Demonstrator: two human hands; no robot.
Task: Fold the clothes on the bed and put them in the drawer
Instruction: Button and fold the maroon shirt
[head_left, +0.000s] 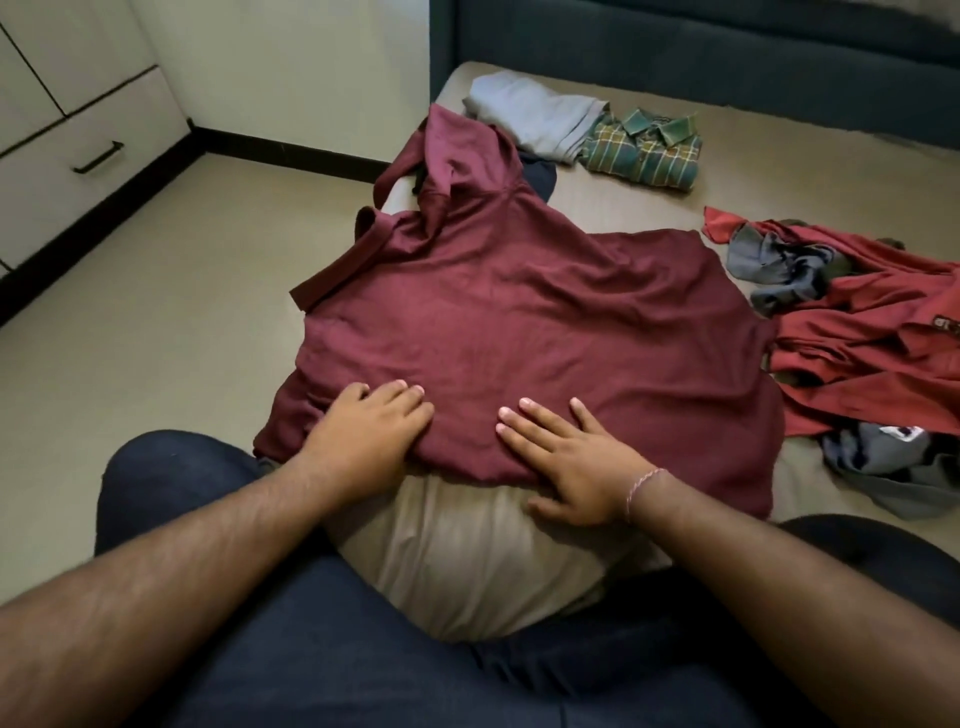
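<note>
Both hands, left hand (371, 431) and right hand (569, 460), lie flat with fingers extended on the near hem of the maroon shirt (519, 322), pinning it spread across the bed (779, 176) for folding.

A shirt (519, 322) lies spread on the bed (779, 171) under both hands, two folded garments (587, 135) behind it, a heap of clothes (872, 332) to its right, drawers (88, 171) far left.
</note>
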